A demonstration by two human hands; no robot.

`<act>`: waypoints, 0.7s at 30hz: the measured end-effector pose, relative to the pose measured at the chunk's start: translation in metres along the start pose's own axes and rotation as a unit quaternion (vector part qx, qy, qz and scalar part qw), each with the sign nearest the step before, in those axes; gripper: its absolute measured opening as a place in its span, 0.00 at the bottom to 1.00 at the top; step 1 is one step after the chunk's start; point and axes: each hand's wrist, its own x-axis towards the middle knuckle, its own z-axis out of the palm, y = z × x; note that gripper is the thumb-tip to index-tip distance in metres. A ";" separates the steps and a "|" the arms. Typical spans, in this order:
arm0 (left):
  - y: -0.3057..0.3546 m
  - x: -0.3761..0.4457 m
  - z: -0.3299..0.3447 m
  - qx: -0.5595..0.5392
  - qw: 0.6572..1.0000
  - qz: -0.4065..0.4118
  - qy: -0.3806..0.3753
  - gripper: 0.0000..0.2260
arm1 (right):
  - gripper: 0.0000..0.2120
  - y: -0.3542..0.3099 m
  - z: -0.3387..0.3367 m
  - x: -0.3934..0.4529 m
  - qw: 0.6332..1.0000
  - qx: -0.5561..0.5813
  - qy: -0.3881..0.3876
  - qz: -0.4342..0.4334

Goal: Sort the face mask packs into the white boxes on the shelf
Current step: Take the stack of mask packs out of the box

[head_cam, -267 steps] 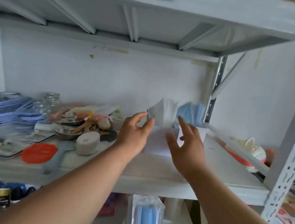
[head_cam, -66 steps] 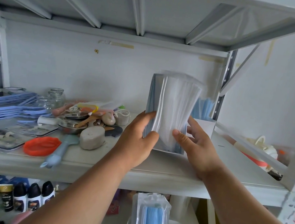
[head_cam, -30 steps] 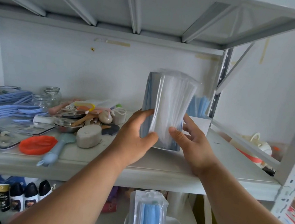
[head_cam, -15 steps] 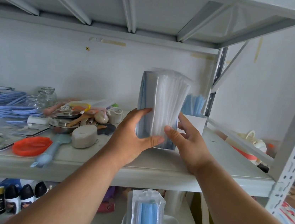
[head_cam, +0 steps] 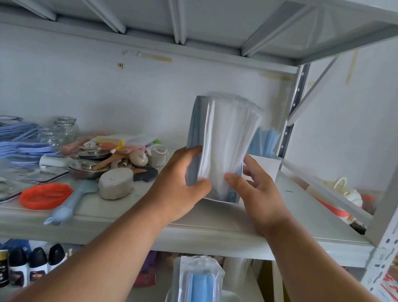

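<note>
Bare shelf (head_cam: 305, 214) lies open right of the white box (head_cam: 267, 165); left, a heap of clutter (head_cam: 116, 163) blocks the way.

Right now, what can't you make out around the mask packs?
- Head view: white box mostly hidden behind the held mask packs and right hand.
- Blue masks inside it: count unreadable.
- Lower pack: cut off by the bottom edge.

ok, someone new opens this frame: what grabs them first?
The upright stack of face mask packs, gripped between the left hand and right hand above the middle shelf. Then the orange lid in the clutter at left, and the blue masks in a white box behind the stack.
</note>
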 end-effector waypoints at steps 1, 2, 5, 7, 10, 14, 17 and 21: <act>0.000 0.000 0.000 0.001 1.000 0.001 -0.001 0.29 | 0.30 0.001 0.000 0.000 1.000 -0.001 -0.001 -0.004; 0.000 0.001 0.000 0.001 1.000 0.002 -0.002 0.30 | 0.30 0.001 0.000 0.000 1.000 -0.001 0.001 -0.006; -0.001 0.001 0.000 0.005 1.000 0.004 -0.006 0.30 | 0.32 0.002 0.000 0.001 1.000 0.005 0.007 -0.003; -0.004 0.002 0.000 0.011 1.000 0.014 -0.004 0.30 | 0.35 0.002 0.000 0.001 1.000 0.011 0.006 0.001; -0.007 0.001 0.001 0.015 1.000 0.018 -0.003 0.33 | 0.35 0.000 0.000 0.001 1.000 0.012 -0.002 0.002; -0.007 0.000 0.001 0.018 1.000 0.021 0.001 0.38 | 0.31 -0.002 0.001 -0.001 1.000 0.021 0.000 0.001; -0.006 0.000 0.002 0.026 0.999 0.022 0.004 0.37 | 0.35 -0.002 0.001 0.000 1.000 0.023 0.002 0.006; -0.004 -0.001 0.002 0.029 0.999 0.022 0.002 0.36 | 0.35 -0.002 0.001 0.000 1.000 0.017 0.003 0.010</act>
